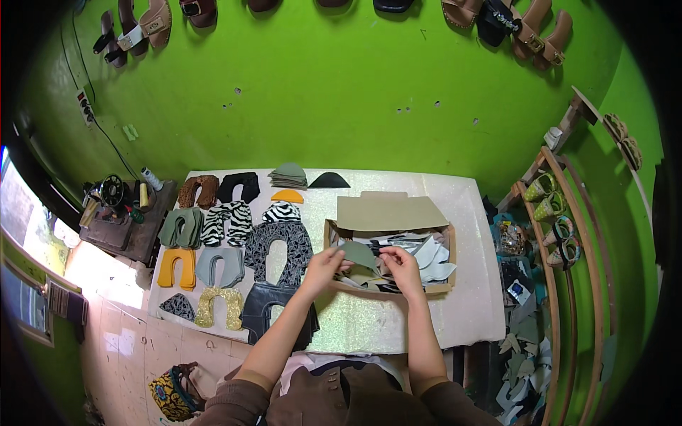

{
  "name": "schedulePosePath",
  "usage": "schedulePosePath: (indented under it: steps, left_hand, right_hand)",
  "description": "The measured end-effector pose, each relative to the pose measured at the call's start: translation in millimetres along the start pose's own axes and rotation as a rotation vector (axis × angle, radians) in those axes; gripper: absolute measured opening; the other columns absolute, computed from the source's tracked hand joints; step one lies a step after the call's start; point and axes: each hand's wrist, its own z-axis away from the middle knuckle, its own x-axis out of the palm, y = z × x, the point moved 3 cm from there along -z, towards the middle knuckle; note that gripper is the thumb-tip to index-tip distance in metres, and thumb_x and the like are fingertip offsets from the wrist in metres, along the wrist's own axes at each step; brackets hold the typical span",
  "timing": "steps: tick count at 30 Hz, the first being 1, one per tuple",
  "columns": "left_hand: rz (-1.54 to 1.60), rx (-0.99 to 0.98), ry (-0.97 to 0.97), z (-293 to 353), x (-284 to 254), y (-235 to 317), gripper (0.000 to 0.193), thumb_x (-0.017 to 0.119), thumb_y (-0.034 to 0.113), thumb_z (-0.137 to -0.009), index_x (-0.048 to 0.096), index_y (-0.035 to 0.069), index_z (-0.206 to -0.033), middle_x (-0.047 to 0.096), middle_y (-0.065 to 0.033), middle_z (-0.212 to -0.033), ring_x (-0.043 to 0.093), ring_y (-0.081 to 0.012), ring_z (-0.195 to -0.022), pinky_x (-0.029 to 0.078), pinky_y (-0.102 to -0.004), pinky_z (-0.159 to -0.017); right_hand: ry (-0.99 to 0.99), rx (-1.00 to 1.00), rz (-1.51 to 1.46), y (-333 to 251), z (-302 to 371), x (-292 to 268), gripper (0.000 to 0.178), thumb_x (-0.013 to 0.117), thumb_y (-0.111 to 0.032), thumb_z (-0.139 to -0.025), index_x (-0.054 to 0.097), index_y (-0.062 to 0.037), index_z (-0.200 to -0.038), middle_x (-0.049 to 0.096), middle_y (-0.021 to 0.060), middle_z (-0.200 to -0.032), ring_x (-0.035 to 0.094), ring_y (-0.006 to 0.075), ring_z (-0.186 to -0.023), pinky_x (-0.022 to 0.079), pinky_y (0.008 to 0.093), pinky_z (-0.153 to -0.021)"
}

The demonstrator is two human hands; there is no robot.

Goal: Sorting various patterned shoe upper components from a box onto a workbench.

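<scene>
So, an olive-green half-moon piece [360, 255] is being held up over the open cardboard box [452, 257], pretty much flat to the view. Its left edge is pinched between the thumb and fingers of the left hand [327, 270], with barely any gap there. The right hand [402, 271] is held at the other edge, fingers curled in close to the thumb; whether anything's actually gripped there can't be told. The box is crammed with loose white, grey and dark scraps [435, 264], and its flap [389, 211] is folded back toward the wall.

Left of that, loads of U-shaped pieces are laid out in stacks on the pale tabletop [469, 312]: mustard [168, 270], zebra-striped [213, 231], gold glitter [206, 310] and so on. At the back, 1 black half-moon [329, 181] is set just beside a stack of olive-green half-moons [288, 177].
</scene>
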Motion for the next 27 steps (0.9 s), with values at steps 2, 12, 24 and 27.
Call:
schedulePosePath:
  steps: [2, 12, 24, 27]
  left_hand:
    - [0.078, -0.044, 0.024, 0, -14, -4, 0.033, 0.039, 0.014, -0.093, 0.045, -0.005, -0.119, 0.058, -0.0128, -0.106, 0.059, -0.0185, -0.095, 0.048, -0.0263, -0.083]
    - [0.717, -0.125, 0.043, 10, -16, -21, 0.030, 0.033, 0.010, -0.092, 0.038, -0.009, -0.115, 0.050, -0.0218, -0.113, 0.051, -0.0286, -0.108, 0.043, -0.0357, -0.093]
    - [0.769, -0.143, 0.068, 7, -8, -18, 0.031, 0.034, 0.011, -0.091, 0.040, -0.008, -0.115, 0.049, -0.0222, -0.117, 0.049, -0.0301, -0.112, 0.040, -0.0376, -0.096]
    - [0.763, -0.161, 0.084, 5, -4, -19, 0.031, 0.034, 0.011, -0.091, 0.040, -0.008, -0.114, 0.049, -0.0224, -0.117, 0.049, -0.0307, -0.112, 0.041, -0.0376, -0.095]
  right_hand:
    - [0.023, 0.005, 0.033, -1, -3, -3, 0.015, 0.058, -0.006, -0.082, 0.062, -0.0010, -0.095, 0.060, -0.0018, -0.077, 0.051, 0.0061, -0.070, 0.040, 0.0188, -0.062]
    - [-0.541, -0.329, 0.945, 19, -3, 50, 0.041, 0.051, 0.003, -0.069, 0.056, -0.0082, -0.109, 0.052, 0.0120, -0.110, 0.049, 0.0317, -0.103, 0.041, 0.0372, -0.087]
    - [-0.334, -0.288, 0.397, -5, -13, -8, 0.016, 0.053, 0.005, -0.070, 0.062, -0.0040, -0.081, 0.049, 0.0076, -0.092, 0.051, 0.0186, -0.084, 0.041, 0.0258, -0.076]
    - [-0.432, 0.031, 0.084, -2, -16, -17, 0.015, 0.048, 0.006, -0.074, 0.060, 0.0010, -0.081, 0.057, 0.0026, -0.084, 0.053, 0.0113, -0.086, 0.040, 0.0213, -0.076]
